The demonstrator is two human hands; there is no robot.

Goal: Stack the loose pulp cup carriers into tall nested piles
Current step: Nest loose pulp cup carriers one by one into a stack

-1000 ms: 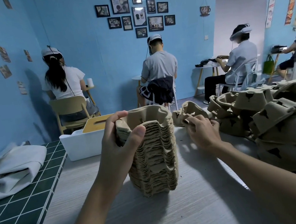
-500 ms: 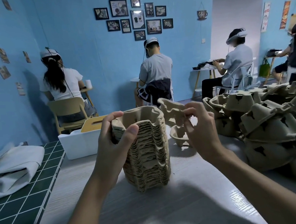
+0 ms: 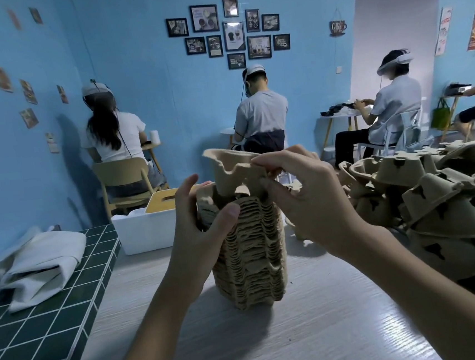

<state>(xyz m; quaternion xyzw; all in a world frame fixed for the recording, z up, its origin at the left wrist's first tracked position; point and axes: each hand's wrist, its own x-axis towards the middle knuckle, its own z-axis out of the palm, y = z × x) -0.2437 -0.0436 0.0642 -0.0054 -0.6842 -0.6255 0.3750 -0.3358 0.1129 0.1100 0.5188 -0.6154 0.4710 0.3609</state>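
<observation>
A tall nested pile of brown pulp cup carriers [image 3: 252,259] stands on the pale wooden table [image 3: 275,344] in front of me. My left hand [image 3: 200,229] grips the pile near its top, thumb across the front. My right hand [image 3: 305,199] pinches a single loose carrier [image 3: 232,171] by its rim and holds it just above the pile's top, its cup hanging down towards the pile. A heap of loose carriers [image 3: 434,190] lies at the right.
A white box with a wooden lid [image 3: 148,229] stands behind the pile at the left. A folded white cloth [image 3: 35,266] lies on a green tiled counter [image 3: 41,329]. Several people sit at small tables along the blue wall beyond.
My right hand took a loose carrier from behind the pile, lifted it and brought it left over the pile's top. My left hand stayed on the pile.
</observation>
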